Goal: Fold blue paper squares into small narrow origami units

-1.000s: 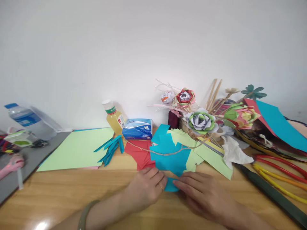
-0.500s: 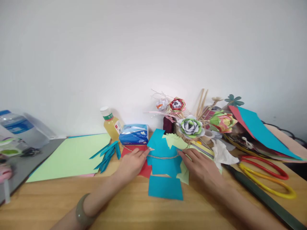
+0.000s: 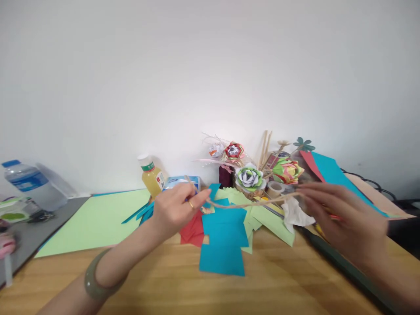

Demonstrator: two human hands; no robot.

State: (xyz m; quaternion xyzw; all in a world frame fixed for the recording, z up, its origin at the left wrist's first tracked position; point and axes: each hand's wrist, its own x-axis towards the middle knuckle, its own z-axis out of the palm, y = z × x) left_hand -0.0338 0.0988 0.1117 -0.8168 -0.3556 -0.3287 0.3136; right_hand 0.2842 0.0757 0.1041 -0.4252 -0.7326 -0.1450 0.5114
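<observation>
A length of tan twine [image 3: 250, 204] stretches between my two hands above the desk, sagging slightly in the middle. My left hand [image 3: 175, 208] is closed on it, and a short end sticks up past the fingers. At the other side my right hand [image 3: 344, 218], blurred by motion, pinches the twine between thumb and fingertips. Beneath it lie blue paper pieces [image 3: 225, 227], with one blue rectangle [image 3: 222, 259] nearest me. Red paper [image 3: 193, 229] shows to their left and light green paper pieces [image 3: 274, 222] to their right.
Behind are folded paper flowers [image 3: 251, 177], a tape roll [image 3: 275, 189] and a blue tissue pack [image 3: 182, 180]. A juice bottle [image 3: 152, 177] and green sheets [image 3: 95, 221] stand left. Crumpled white tissue [image 3: 295, 214] and a long dark tool [image 3: 337, 258] lie right, partly behind my hand.
Both hands have lifted off the papers and moved apart, the right one farther to the right. The twine has risen with them, and a longer stretch now spans between them.
</observation>
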